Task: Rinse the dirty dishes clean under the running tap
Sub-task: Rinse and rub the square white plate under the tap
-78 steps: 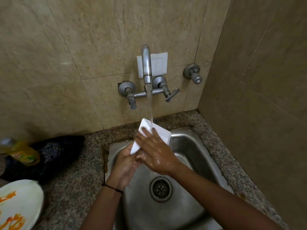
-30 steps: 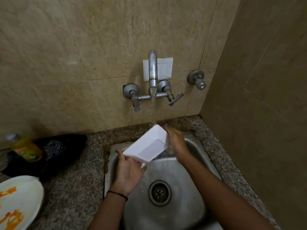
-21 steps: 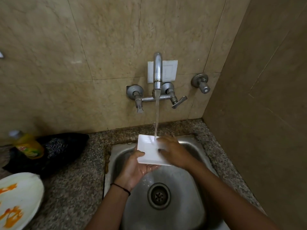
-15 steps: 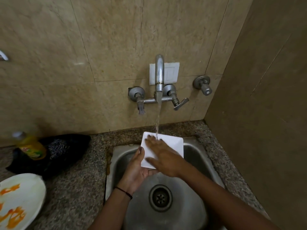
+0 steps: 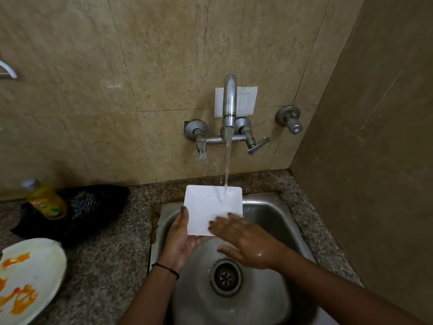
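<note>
A square white dish (image 5: 206, 205) is held face up over the steel sink (image 5: 276, 221), and the stream from the wall tap (image 5: 229, 106) lands on its far right part. My left hand (image 5: 180, 240) grips the dish from below at its near left edge, thumb on the rim. My right hand (image 5: 243, 238) lies flat with spread fingers, fingertips touching the dish's near right corner. A round white plate (image 5: 25, 275) smeared with orange sauce sits on the counter at the far left.
A yellow dish-soap bottle (image 5: 44, 200) and a black cloth with a scrubber (image 5: 79, 207) lie on the granite counter left of the sink. The drain (image 5: 226, 276) is in the basin's middle. A tiled wall closes in on the right.
The dish was turned from tilted and bottom-up to flat and face up under the stream. My right hand has slid back from the dish's middle to its near right corner.
</note>
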